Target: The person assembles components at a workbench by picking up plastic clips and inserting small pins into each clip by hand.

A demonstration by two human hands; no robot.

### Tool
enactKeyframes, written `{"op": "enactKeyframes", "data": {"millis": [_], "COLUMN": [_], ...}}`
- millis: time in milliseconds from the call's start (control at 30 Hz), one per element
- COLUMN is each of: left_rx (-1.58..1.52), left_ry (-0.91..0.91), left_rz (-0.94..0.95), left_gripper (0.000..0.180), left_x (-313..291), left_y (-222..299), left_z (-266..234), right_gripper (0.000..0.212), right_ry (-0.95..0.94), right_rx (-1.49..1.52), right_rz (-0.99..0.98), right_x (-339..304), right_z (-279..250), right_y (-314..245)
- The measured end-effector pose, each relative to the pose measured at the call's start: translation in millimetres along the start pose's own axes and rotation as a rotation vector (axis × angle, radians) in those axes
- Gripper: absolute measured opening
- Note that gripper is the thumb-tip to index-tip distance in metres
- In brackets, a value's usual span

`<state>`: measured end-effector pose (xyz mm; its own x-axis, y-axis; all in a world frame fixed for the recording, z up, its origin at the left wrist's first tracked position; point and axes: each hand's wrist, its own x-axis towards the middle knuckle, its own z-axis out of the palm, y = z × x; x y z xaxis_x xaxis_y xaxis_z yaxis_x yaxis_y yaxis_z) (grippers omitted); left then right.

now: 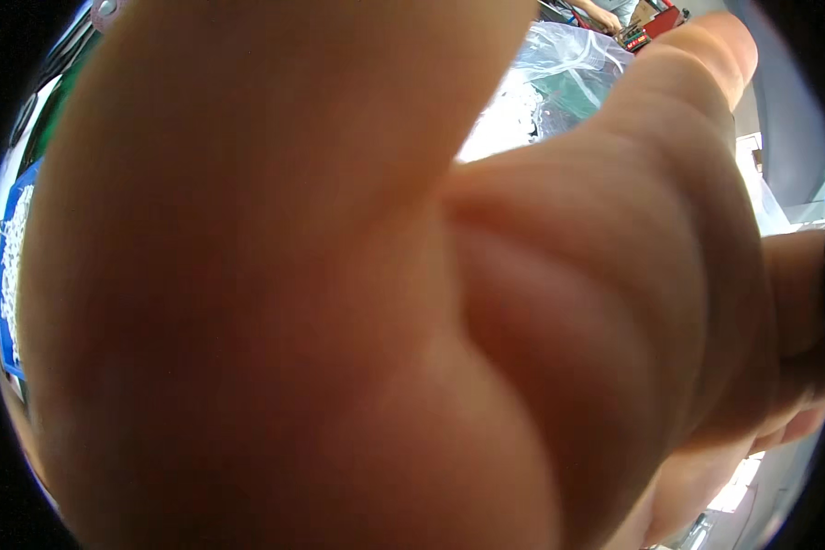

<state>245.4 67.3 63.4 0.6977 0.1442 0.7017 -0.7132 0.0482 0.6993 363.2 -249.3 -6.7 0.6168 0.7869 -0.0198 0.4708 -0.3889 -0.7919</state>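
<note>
A large hand, apparently my right hand [605, 266], is right against the camera and blurred, covering most of the view. Its thumb [697, 55] stretches toward the upper right, apart from the broad mass of skin on the left. The ends of its other fingers do not show, nor can I see anything held. More skin and what look like curled fingers [793, 426] appear at the lower right; whose hand they belong to is unclear. My left hand cannot be made out for certain.
Beyond the thumb lies a clear plastic bag [573, 69] beside a bright white patch [509, 115]. Another person's hand [601, 16] shows at the top, near a red object [666, 22]. A blue tray [11, 362] holding small white pieces stands at the left rim.
</note>
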Motion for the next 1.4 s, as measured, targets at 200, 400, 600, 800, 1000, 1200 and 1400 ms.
{"op": "enactKeyframes", "data": {"millis": [200, 400, 600, 800, 1000, 1200, 1400], "left_rx": [-0.021, 0.034, 0.020, -0.007, -0.040, -0.050, -0.056], "left_ry": [0.041, 0.115, 0.136, 0.108, 0.077, 0.074, 0.071], "left_rz": [-0.022, 0.032, 0.022, -0.013, -0.017, -0.003, -0.020], "left_gripper": [0.105, 0.105, 0.104, 0.104, 0.104, 0.104, 0.103], "left_x": [-6.1, -16.5, -14.5, 1.4, 18.8, 30.5, 40.0], "left_y": [-10.4, -0.8, 2.8, 3.2, 2.3, 5.8, 10.7], "left_z": [-17.9, -38.6, -50.6, -54.3, -50.8, -54.2, -67.0], "right_gripper": [0.038, 0.035, 0.032, 0.019, 0.014, 0.012, 0.019], "right_ry": [-0.013, -0.050, -0.039, 0.088, 0.111, 0.113, 0.148], "right_rx": [-0.095, -0.207, -0.288, -0.459, -0.407, -0.370, -0.421], "right_rz": [-0.123, -0.355, -0.496, -0.634, -0.662, -0.646, -0.629], "right_x": [-20.6, -11.7, -21.5, 1.8, 18.1, 19.5, 39.3], "right_z": [11.4, 11.9, 16.0, 16.7, 15.3, 20.4, 19.2], "right_y": [9.3, 16.2, 12.4, -29.4, -44.1, -42.8, -71.9]}}
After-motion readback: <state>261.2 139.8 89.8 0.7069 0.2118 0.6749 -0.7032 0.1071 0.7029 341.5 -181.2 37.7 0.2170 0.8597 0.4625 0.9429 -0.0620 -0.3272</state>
